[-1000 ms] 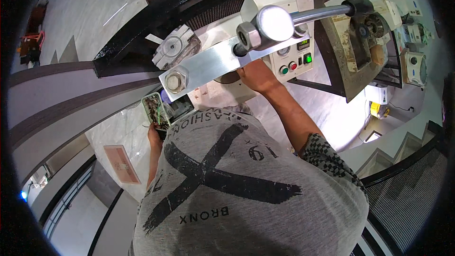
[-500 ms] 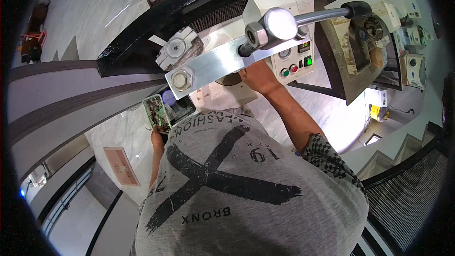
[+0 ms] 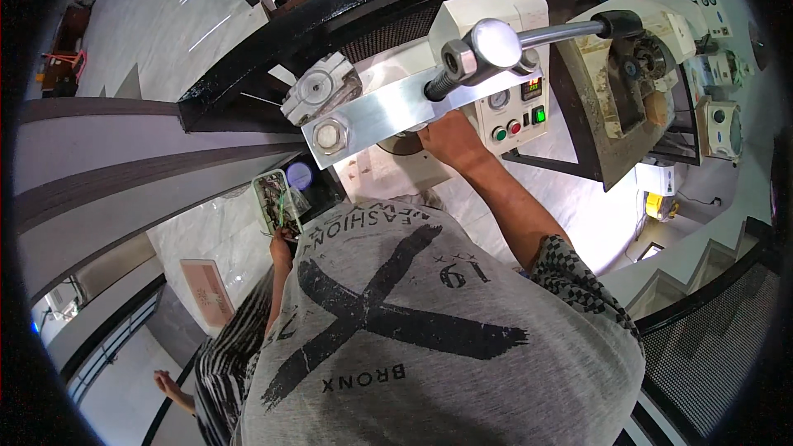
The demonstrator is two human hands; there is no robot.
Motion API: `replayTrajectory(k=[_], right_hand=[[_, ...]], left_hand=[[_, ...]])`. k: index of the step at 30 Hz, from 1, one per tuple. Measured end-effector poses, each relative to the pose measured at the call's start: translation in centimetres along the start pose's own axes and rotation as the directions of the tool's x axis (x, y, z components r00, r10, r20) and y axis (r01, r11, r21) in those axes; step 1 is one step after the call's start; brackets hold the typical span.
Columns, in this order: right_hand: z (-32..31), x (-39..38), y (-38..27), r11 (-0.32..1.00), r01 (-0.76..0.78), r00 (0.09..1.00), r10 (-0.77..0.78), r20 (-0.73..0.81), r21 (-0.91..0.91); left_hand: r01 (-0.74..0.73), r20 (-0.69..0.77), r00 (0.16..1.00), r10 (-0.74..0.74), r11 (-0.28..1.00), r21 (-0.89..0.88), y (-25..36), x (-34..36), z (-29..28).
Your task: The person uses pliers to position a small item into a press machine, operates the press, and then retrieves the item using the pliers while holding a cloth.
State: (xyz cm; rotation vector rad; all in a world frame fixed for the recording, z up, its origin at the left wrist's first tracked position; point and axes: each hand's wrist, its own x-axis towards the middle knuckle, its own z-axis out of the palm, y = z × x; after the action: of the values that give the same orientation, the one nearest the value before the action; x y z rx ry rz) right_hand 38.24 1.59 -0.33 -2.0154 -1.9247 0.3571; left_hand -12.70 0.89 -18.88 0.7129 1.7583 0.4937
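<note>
Work underway, progress unclear
Left hand (image 3: 282,246) at tray (image 3: 258,196), nine o'clock; right hand (image 3: 450,142) under metal bar (image 3: 380,120), one o'clock; openness, grips indiscernible.

From my side, the silver crossbar (image 3: 376,124) blocks the way down to the fingertips of the right hand (image 3: 454,145); the white control box (image 3: 514,109) stands far right, while room lies open nearer, above the pale machine base (image 3: 376,180).
</note>
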Motion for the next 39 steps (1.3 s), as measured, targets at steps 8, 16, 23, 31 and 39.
replayTrajectory(k=[8, 16, 23, 31, 39], right_hand=[[0.0, -0.3, 0.1, 0.999, 0.040, 0.996, -0.043, -0.077, -0.037], [0.3, 0.0, -0.1, 0.999, 0.030, 0.995, -0.028, -0.092, 0.026], [0.5, -0.3, 0.3, 0.996, 0.003, 0.994, 0.007, -0.109, 0.085], [-0.9, -0.1, -0.1, 0.991, -0.052, 0.999, 0.050, 0.015, 0.126], [-1.0, -0.1, 0.1, 0.988, -0.044, 0.999, 0.043, 0.005, 0.147]], left_hand=[[-0.111, -0.048, 0.991, 0.124, 0.971, 0.211, 0.7, -1.6, 0.8], [0.000, -0.008, 1.000, -0.001, 0.999, -0.049, -4.6, 2.2, -1.1], [-0.033, -0.022, 0.999, 0.033, 0.999, 0.016, -4.4, 2.1, -1.3], [0.010, -0.023, 1.000, -0.012, 0.996, -0.093, -4.8, 2.2, -1.2], [-0.101, -0.003, 0.995, 0.102, 0.991, 0.092, -5.1, 2.9, -1.8]])
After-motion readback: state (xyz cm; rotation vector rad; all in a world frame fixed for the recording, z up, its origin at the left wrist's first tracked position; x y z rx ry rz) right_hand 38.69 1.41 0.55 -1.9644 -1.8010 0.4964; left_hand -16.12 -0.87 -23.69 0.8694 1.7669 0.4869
